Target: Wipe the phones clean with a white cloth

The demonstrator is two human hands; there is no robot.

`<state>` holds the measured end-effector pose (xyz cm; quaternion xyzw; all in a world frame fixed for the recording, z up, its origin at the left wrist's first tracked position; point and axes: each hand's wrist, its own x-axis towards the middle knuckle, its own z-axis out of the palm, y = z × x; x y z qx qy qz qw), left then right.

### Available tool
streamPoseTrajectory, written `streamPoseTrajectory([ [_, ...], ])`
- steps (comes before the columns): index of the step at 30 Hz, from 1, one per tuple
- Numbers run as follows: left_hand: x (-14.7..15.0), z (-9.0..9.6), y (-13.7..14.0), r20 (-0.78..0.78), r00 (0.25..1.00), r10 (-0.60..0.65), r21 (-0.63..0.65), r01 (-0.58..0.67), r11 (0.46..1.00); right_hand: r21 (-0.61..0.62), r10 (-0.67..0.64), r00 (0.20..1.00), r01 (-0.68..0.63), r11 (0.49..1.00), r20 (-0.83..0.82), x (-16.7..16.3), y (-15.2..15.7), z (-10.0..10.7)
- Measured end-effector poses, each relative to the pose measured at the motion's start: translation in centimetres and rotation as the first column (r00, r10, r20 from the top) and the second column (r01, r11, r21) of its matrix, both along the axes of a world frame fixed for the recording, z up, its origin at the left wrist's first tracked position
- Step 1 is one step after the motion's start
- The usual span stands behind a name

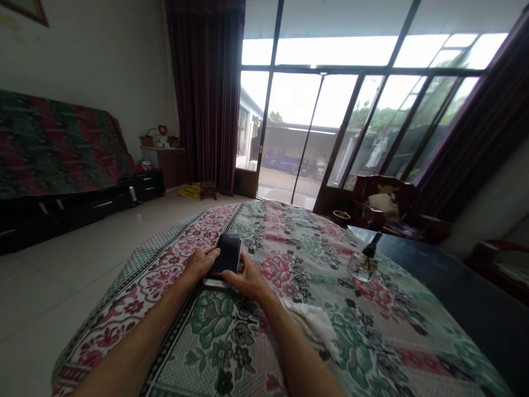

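A dark-screened smartphone [228, 256] lies between my two hands above the flowered tablecloth. On its left edge, my left hand [202, 262] grips with the fingers bent. My right hand [247, 274] holds the lower right side, its thumb across the bottom corner of the screen. Under the phone's near end shows a pale, flat thing [215, 283]; I cannot make out what it is. Beside my right forearm lies a crumpled white cloth [316, 328]. Farther right stands a clear spray bottle [363, 264] with a black nozzle.
The round table wears a patterned tablecloth [289, 242]. A dark tabletop [446, 286] adjoins it on the right, with a wooden chair [384, 207] behind. Glass doors [297, 132] stand beyond. On the left are a cloth-covered television [61, 146] and a black cabinet [95, 204].
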<state>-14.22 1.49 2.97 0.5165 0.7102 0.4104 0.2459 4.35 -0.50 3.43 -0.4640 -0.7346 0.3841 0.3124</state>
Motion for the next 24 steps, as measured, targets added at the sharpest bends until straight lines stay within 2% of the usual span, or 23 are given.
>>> streamPoseTrajectory([
  [2, 0.0, 0.1, -0.1, -0.041, 0.999, -0.010, -0.003, 0.010, 1.000, -0.013, 0.088, 0.995, -0.088, 0.996, -0.039, 0.0, -0.3, 0.0],
  [4, 0.1, 0.1, -0.2, -0.084, 0.996, -0.020, -0.010, 0.019, 1.000, 0.028, 0.102, 0.994, -0.101, 0.994, -0.039, -0.1, -0.5, -0.1],
  [9, -0.1, -0.1, -0.5, -0.191, 0.981, -0.017, -0.015, 0.015, 1.000, 0.202, 0.019, 0.998, -0.032, 0.979, 0.065, -0.5, -0.5, -0.8],
  [12, -0.4, -0.5, -0.3, -0.254, 0.967, -0.008, -0.004, 0.007, 1.000, 0.229, 0.001, 0.994, -0.026, 0.973, 0.111, -0.7, -0.4, -1.2],
  [14, -0.7, -0.9, -0.1, -0.208, 0.978, 0.001, 0.028, 0.005, 1.000, 0.234, -0.007, 0.990, -0.026, 0.972, 0.138, -0.7, -0.5, -1.3],
  [17, -0.9, -1.6, 0.5, -0.044, 0.999, 0.004, 0.082, 0.000, 0.997, 0.247, -0.038, 0.981, -0.011, 0.969, 0.193, -0.8, -0.7, -1.3],
  [20, -0.9, -2.2, 0.9, 0.048, 0.999, -0.012, 0.100, 0.007, 0.995, 0.239, -0.079, 0.964, 0.016, 0.971, 0.255, -0.9, -1.0, -1.3],
  [24, -0.7, -2.7, 0.9, 0.199, 0.979, -0.042, 0.124, 0.017, 0.992, 0.220, -0.055, 0.958, -0.010, 0.975, 0.283, -1.2, -1.3, -1.4],
])
